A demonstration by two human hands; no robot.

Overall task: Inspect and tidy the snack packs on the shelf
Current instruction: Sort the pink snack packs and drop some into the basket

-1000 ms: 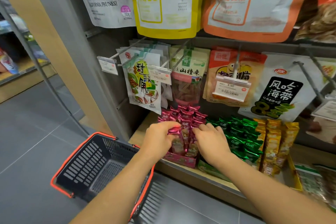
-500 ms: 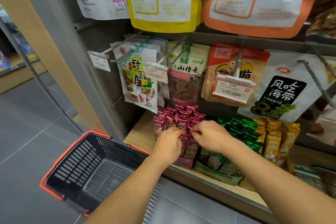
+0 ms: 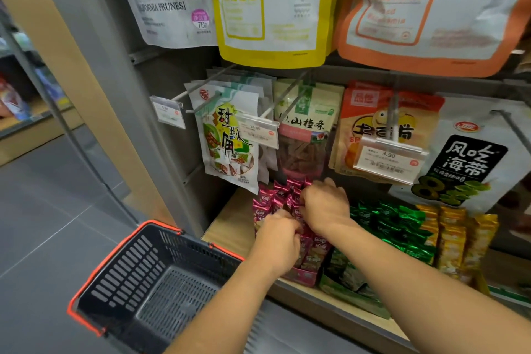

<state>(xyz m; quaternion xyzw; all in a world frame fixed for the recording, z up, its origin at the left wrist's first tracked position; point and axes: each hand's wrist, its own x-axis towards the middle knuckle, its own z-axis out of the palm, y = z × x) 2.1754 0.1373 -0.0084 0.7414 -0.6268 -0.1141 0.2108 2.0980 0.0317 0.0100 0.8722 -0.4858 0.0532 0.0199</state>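
Straightening pink snack packs at the left end of the bottom shelf.
Grip: left hand pinches a front pack; right hand curls over the rear tops, gripping them. Best to steady the row with the right, seat packs squarely, avoid nudging green packs just beside.

— Where do we look from?
— From up on the person's head. We look forward and down, along both bare arms.
— What is in the middle for us?
— The shiny pink snack packs on the pale wooden shelf board. We are very near: the left hand and right hand are on them.
— And lower?
— The black plastic basket with the orange rim sits low on our left, over the grey tiled floor. It is a wide view.
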